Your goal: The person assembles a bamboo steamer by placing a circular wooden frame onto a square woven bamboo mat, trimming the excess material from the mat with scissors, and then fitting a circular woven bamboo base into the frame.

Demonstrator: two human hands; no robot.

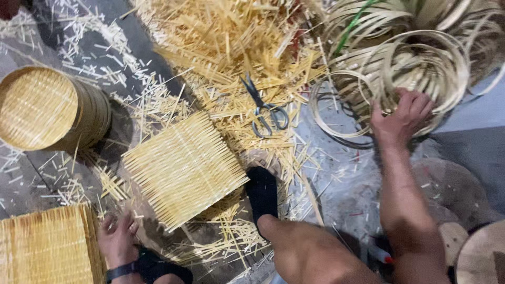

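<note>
Right hand: the right hand is stretched out to a pile of coiled pale bamboo strip hoops at the upper right — its fingers are curled into the loops and closed on the strips.
Left hand: the left hand is seen low at the left, a dark band at the wrist; its fingers are spread loosely, and nothing is gripped. It is placed just beside a flat woven bamboo mat in the bottom left corner.
Square mat: a square woven mat of pale bamboo slats is laid on the floor between the hands, tilted like a diamond.
Foot: a foot in a black sock is set just beside the square mat's right corner.
Scissors: grey metal scissors are laid on the heap of bamboo offcuts.
Basket: a round woven bamboo basket is lying on its side at the left — well apart from both hands.
</note>
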